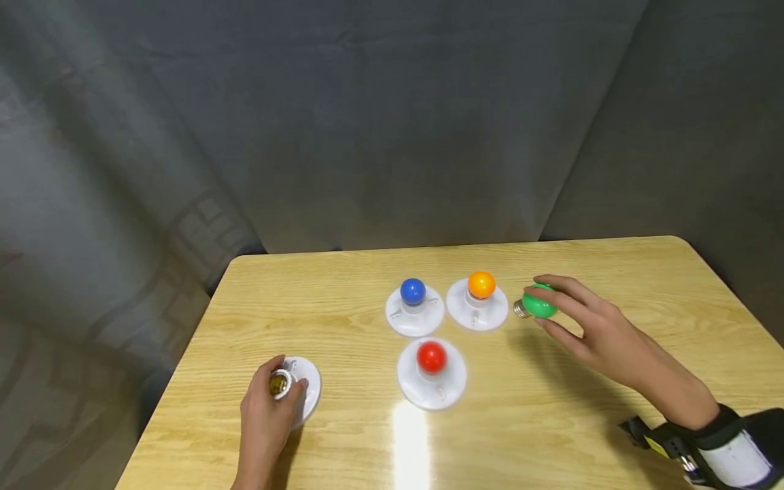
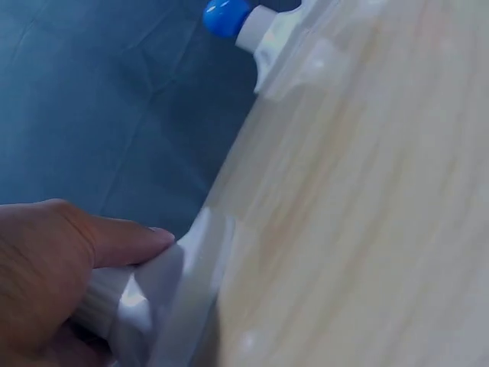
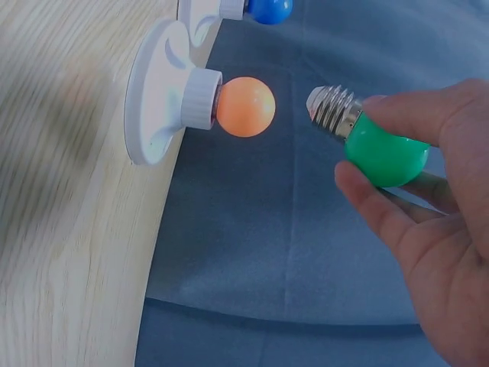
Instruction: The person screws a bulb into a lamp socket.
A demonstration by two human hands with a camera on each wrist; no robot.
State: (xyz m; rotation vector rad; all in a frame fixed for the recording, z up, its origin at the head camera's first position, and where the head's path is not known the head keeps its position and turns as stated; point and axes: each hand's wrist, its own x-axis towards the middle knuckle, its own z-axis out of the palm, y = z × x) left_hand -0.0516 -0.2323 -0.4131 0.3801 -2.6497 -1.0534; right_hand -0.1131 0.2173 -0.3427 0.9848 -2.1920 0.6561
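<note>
My right hand [image 1: 597, 333] pinches a green light bulb [image 3: 386, 157] by its glass, above the table's right side. The bulb lies sideways in the air, its metal screw base [image 3: 334, 112] pointing left. At the left of the table my left hand [image 1: 266, 408] grips the collar of a white lamp holder [image 1: 310, 388]. That holder stands on the tabletop, and its brass-coloured socket [image 1: 279, 384] faces up with no bulb in it. In the left wrist view the thumb [image 2: 134, 241] presses against the holder's white side; the other fingers are mostly hidden.
Three more white lamp holders stand mid-table, bearing a blue bulb [image 1: 413, 291], an orange bulb [image 1: 482, 284] and a red bulb [image 1: 431, 357]. The orange one is nearest the right hand. Behind the wooden table [image 1: 343, 286] hangs a grey curtain [image 1: 392, 136].
</note>
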